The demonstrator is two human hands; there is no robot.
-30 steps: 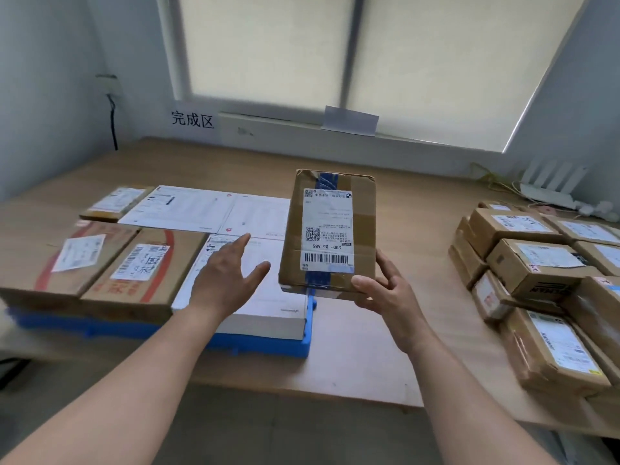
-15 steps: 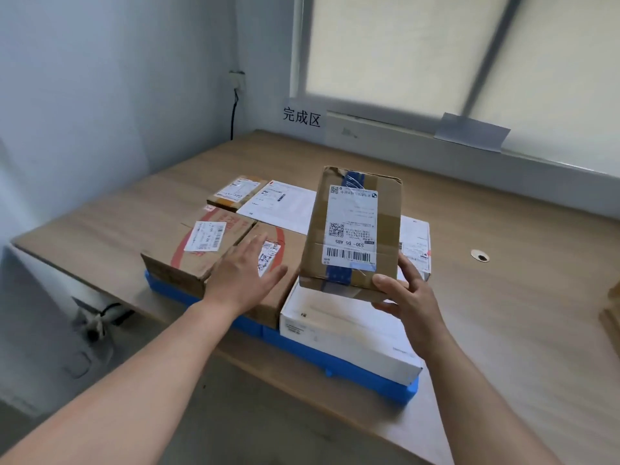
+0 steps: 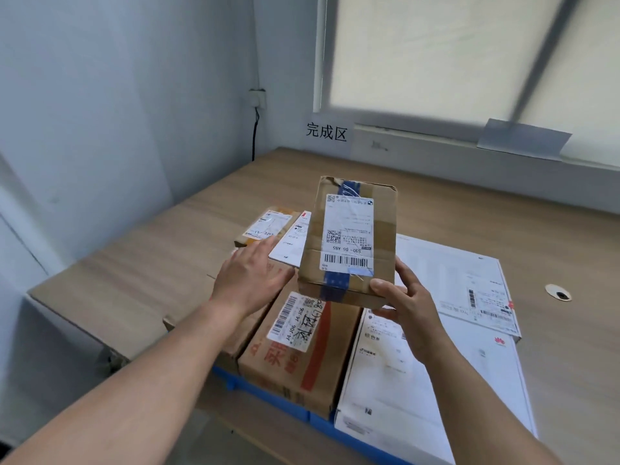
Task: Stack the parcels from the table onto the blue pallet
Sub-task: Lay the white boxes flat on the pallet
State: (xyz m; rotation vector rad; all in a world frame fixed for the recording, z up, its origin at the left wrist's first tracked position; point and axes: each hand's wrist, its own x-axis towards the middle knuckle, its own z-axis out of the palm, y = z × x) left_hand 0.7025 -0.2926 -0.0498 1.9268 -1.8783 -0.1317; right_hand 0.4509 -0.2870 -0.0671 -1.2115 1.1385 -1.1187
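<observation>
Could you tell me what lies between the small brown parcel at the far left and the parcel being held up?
In the head view, a flat white parcel lies between the small brown parcel and the held parcel.

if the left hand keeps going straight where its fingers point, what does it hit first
Probably the small brown parcel at the far left of the stack; the left hand, open, points up and away towards it. Depth is unclear, so it might pass above.
</observation>
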